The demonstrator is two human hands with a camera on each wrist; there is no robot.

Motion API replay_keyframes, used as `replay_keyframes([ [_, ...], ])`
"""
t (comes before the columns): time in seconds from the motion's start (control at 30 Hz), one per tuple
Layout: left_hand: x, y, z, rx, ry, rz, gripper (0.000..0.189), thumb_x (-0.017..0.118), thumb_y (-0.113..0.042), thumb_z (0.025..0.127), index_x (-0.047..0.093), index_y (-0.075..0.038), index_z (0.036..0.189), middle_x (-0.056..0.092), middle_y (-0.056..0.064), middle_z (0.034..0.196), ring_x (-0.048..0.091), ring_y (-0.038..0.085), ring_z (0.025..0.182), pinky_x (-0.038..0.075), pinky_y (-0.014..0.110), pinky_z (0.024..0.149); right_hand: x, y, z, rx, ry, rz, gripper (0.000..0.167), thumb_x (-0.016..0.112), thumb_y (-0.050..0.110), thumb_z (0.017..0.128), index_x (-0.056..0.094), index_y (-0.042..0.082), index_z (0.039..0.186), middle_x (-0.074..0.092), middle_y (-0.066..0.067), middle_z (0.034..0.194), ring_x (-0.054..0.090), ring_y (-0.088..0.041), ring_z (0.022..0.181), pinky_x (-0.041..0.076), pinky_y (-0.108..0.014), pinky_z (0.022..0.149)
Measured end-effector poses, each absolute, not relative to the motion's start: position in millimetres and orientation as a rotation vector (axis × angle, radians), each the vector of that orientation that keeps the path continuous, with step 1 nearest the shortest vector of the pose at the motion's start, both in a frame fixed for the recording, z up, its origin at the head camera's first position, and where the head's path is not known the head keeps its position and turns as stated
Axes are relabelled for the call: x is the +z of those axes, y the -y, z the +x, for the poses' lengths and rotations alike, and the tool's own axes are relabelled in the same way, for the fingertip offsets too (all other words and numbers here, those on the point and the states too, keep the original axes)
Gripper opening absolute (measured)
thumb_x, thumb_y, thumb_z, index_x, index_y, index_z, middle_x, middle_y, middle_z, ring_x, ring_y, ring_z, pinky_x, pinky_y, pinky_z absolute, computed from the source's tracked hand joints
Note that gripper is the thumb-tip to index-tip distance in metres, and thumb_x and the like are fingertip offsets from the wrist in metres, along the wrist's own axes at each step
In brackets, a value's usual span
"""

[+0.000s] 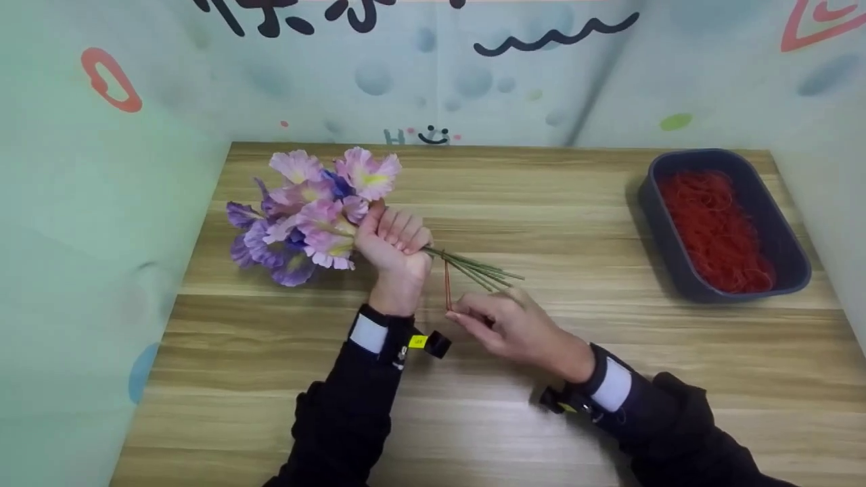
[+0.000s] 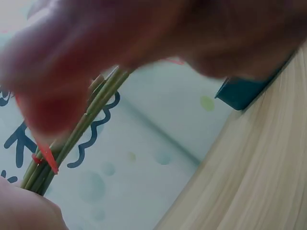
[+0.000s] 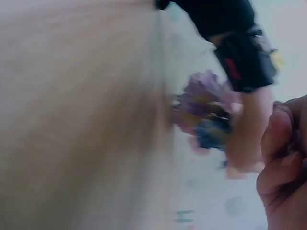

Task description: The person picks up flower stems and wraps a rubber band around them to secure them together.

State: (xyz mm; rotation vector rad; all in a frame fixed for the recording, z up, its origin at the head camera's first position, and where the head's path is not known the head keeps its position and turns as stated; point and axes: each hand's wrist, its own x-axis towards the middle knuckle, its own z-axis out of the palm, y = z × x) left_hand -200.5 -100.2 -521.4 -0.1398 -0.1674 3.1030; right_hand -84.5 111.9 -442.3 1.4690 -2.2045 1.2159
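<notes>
A bunch of pink and purple artificial flowers [image 1: 304,210] lies to the left in the head view, blooms pointing left. My left hand [image 1: 396,240] grips their green stems [image 1: 484,267] just below the blooms. Around the stems, right of that hand, goes a red rubber band [image 1: 447,284], stretched toward me. Its near end is pinched between the thumb and finger of my right hand [image 1: 511,328]. In the left wrist view the rubber band [image 2: 48,158] crosses the stems [image 2: 91,115] close to the left hand [image 2: 29,211]. The blooms [image 3: 206,110] look blurred in the right wrist view.
A dark blue plastic tub [image 1: 653,203] with many red rubber bands [image 1: 717,230] stands at the back right of the wooden table [image 1: 541,196]. A printed backdrop [image 1: 433,81] rises behind the table and along its sides.
</notes>
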Motion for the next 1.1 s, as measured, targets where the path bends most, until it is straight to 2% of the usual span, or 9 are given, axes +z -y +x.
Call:
replay_keyframes([
  [0.17,-532,97,-200,3.133,0.003,-0.119,0.051,0.053,-0.026,0.103,0.034,-0.022,0.056,0.027,-0.008,0.047,0.018,0.009,0.043,0.017,0.026,0.037,-427,-118,-81,1.112,2.161,1.384,0.019,0.086,-0.012,0.086,0.076,0.002,0.094,0.080,-0.007,0.079,0.065,-0.011,0.055,0.056,-0.017,0.052],
  [0.23,-527,95,-196,3.132,0.055,-0.125,0.051,0.053,-0.025,0.103,0.035,-0.021,0.055,0.029,-0.007,0.046,0.019,0.008,0.042,0.018,0.025,0.036,-424,-121,-78,1.144,2.195,1.341,0.017,0.085,-0.012,0.087,0.078,0.001,0.095,0.080,-0.007,0.078,0.063,-0.010,0.054,0.054,-0.016,0.051],
  [0.33,-491,89,-176,3.143,0.080,-0.217,0.054,0.046,-0.025,0.106,0.032,-0.021,0.054,0.027,-0.009,0.045,0.017,0.005,0.042,0.014,0.020,0.037,-420,-124,-72,1.212,2.262,1.259,0.013,0.084,-0.009,0.091,0.081,0.001,0.097,0.080,-0.006,0.077,0.058,-0.008,0.050,0.049,-0.014,0.048],
  [0.4,-489,89,-175,3.141,0.120,-0.197,0.055,0.046,-0.024,0.107,0.033,-0.020,0.053,0.028,-0.008,0.044,0.018,0.006,0.042,0.015,0.021,0.037,-418,-126,-67,1.249,2.310,1.214,0.009,0.082,-0.006,0.095,0.082,0.001,0.100,0.080,-0.006,0.077,0.054,-0.005,0.049,0.044,-0.012,0.046],
  [0.47,-493,92,-178,3.151,0.093,-0.194,0.055,0.046,-0.024,0.107,0.032,-0.021,0.054,0.026,-0.008,0.045,0.017,0.006,0.042,0.014,0.021,0.038,-416,-127,-62,1.284,2.350,1.187,0.006,0.081,-0.002,0.098,0.082,0.002,0.101,0.079,-0.005,0.075,0.050,-0.002,0.049,0.040,-0.011,0.045],
  [0.57,-531,101,-200,3.157,0.096,-0.090,0.052,0.054,-0.025,0.103,0.034,-0.021,0.055,0.028,-0.007,0.046,0.018,0.009,0.042,0.016,0.025,0.037,-414,-127,-54,1.310,2.404,1.172,0.003,0.079,0.003,0.103,0.083,0.004,0.103,0.077,-0.003,0.073,0.047,0.002,0.052,0.039,-0.011,0.045],
  [0.73,-501,97,-185,3.194,0.102,-0.122,0.054,0.047,-0.024,0.105,0.032,-0.020,0.054,0.028,-0.007,0.044,0.017,0.006,0.042,0.015,0.022,0.037,-414,-127,-48,1.268,2.433,1.183,0.005,0.076,0.006,0.106,0.081,0.005,0.104,0.077,-0.001,0.076,0.052,0.004,0.058,0.048,-0.012,0.051],
  [0.93,-484,86,-170,3.219,0.040,-0.078,0.054,0.043,-0.020,0.106,0.036,-0.019,0.053,0.033,-0.006,0.042,0.018,0.007,0.040,0.017,0.021,0.035,-398,-128,-53,1.182,2.450,1.243,0.005,0.076,0.006,0.106,0.082,0.005,0.106,0.086,-0.007,0.091,0.072,-0.008,0.062,0.061,-0.017,0.060],
  [1.1,-436,67,-137,3.260,-0.465,-0.200,0.060,0.024,-0.020,0.113,0.033,-0.024,0.054,0.034,-0.013,0.042,0.013,0.003,0.044,0.011,0.017,0.040,-378,-130,-66,1.061,2.494,1.270,0.007,0.077,0.004,0.105,0.083,0.005,0.109,0.087,-0.010,0.094,0.077,-0.014,0.065,0.066,-0.025,0.062],
])
